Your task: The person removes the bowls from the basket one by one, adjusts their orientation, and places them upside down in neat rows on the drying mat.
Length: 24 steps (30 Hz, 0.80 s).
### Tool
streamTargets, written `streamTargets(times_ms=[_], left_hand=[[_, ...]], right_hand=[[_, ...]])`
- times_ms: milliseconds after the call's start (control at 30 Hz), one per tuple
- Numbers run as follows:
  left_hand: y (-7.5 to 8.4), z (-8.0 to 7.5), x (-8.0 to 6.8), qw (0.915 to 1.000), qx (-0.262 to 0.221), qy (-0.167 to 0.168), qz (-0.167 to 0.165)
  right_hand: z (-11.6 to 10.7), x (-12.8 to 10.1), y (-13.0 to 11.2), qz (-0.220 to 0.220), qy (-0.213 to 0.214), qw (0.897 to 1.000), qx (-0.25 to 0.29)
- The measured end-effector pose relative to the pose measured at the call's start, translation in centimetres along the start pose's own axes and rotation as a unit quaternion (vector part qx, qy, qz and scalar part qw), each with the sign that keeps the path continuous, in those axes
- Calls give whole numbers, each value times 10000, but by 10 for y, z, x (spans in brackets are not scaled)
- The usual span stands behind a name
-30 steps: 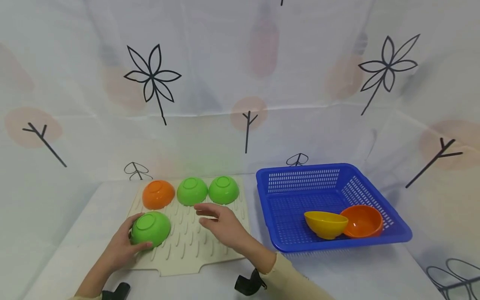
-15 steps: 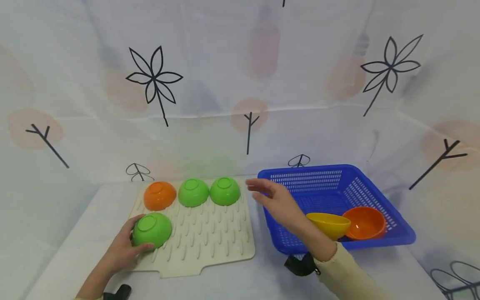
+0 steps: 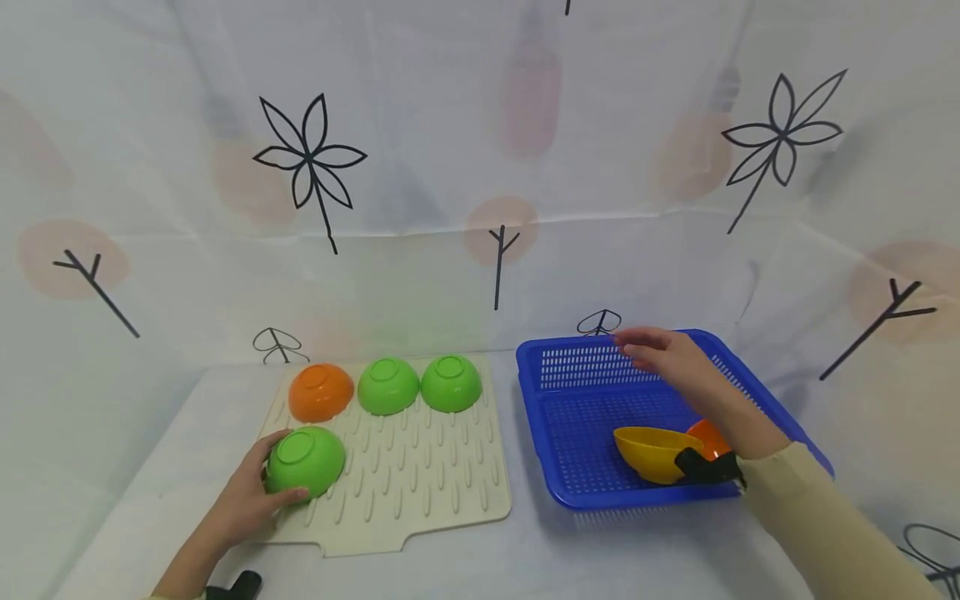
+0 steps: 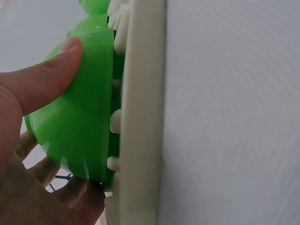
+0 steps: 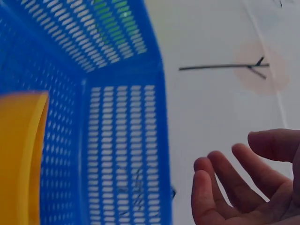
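Head view: left hand point(image 3: 251, 492) grips inverted front green bowl point(image 3: 311, 467) on cream rack point(image 3: 360, 537); right hand point(image 3: 667, 362) hangs over blue basket point(image 3: 630, 500), forearm point(image 3: 750, 427) angled in from lower right. Yellow bowl point(image 3: 647, 452), part-hidden orange bowl point(image 3: 707, 436) inside. Looks like right-hand reach step; next move likely calls for lowering to either.
Left wrist: thumb, fingers point(image 4: 72, 193) wrap bowl.
Right wrist: fingers loosely bent, slightly apart, holding nothing.
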<state>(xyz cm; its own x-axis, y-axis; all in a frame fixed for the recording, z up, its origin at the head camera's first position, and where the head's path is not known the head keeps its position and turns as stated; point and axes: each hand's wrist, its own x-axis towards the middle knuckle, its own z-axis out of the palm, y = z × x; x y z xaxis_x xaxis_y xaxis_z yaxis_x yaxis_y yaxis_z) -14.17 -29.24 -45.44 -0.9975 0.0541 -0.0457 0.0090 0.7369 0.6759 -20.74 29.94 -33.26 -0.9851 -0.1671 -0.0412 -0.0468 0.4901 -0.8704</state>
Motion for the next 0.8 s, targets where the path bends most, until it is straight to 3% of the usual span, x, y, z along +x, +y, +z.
streamTargets(times_ms=[233,467,667,800], left_hand=[[-1,2,0,10000,10,15,-14],[-3,2,0,10000,-12,16,25],[-3,2,1,10000,-2,-34,-52],[-3,2,1,10000,-31,-15,-46]], right_hand=[[-17,4,31,320,-635,9967,-391],[-20,1,49,903,-1444,9787,-1146],[-23,2,62,1515,-1563,9701,-1071],[-24,5,67,1633,-1560,9672,-1161]])
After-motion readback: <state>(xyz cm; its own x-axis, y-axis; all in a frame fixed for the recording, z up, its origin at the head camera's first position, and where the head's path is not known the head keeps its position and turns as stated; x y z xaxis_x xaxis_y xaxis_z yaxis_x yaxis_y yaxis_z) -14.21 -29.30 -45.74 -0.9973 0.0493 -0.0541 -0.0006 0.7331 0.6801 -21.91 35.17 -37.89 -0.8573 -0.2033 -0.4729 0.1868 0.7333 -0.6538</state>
